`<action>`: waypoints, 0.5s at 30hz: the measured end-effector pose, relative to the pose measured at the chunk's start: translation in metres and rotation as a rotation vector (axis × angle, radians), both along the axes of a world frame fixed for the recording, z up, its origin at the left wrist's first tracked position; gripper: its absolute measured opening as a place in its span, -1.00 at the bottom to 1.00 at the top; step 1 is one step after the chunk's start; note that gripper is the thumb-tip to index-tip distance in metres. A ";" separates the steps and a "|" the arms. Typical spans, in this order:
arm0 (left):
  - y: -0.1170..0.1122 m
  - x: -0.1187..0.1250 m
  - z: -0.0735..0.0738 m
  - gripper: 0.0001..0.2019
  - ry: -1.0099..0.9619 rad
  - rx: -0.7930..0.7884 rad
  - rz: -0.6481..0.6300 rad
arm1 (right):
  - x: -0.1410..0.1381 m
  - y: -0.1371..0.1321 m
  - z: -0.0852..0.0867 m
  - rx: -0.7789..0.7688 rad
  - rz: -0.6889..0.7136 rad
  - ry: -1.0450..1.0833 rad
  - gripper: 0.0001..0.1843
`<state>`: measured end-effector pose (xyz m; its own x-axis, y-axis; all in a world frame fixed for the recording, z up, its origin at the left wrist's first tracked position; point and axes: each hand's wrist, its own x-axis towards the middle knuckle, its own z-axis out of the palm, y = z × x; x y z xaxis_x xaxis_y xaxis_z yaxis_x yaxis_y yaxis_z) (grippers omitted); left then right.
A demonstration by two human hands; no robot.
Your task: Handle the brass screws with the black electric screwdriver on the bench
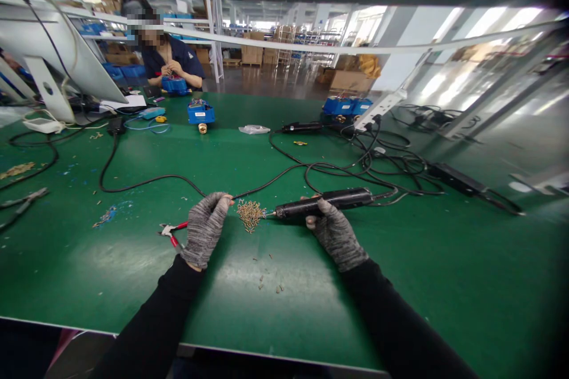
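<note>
My right hand (336,235), in a grey knitted glove with bare fingertips, is wrapped round a black electric screwdriver (322,204). The tool lies nearly level, its bit pointing left at the edge of a pile of small brass-coloured screws (250,215). On the pile's other side is my left hand (205,230), gloved alike, with thumb and fingertips pressed together. Whatever may be between those fingertips is too small to make out. Red-handled cutting pliers (171,232) lie beside my left hand, partly hidden by it. Several loose screws (278,289) are scattered nearer to me.
Black cables (284,174) loop across the green table (146,284). Blue valve units (201,112) and a second electric screwdriver (302,127) lie farther back, near a white power strip (380,109). A monitor (57,47) stands left. Across the table, a co-worker (171,62) handles another blue unit.
</note>
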<state>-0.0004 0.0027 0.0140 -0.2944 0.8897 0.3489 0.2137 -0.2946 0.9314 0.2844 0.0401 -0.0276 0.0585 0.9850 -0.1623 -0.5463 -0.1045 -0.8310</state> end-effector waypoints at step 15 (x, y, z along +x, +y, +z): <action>0.004 -0.002 -0.008 -0.78 0.002 -0.045 -0.024 | 0.005 0.002 0.008 -0.041 -0.004 0.209 -0.84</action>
<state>-0.0025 0.0063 0.0058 -0.2726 0.9112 0.3090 0.2089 -0.2575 0.9434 0.2891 0.0426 -0.0194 0.0228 0.9771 -0.2114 -0.7070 -0.1338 -0.6945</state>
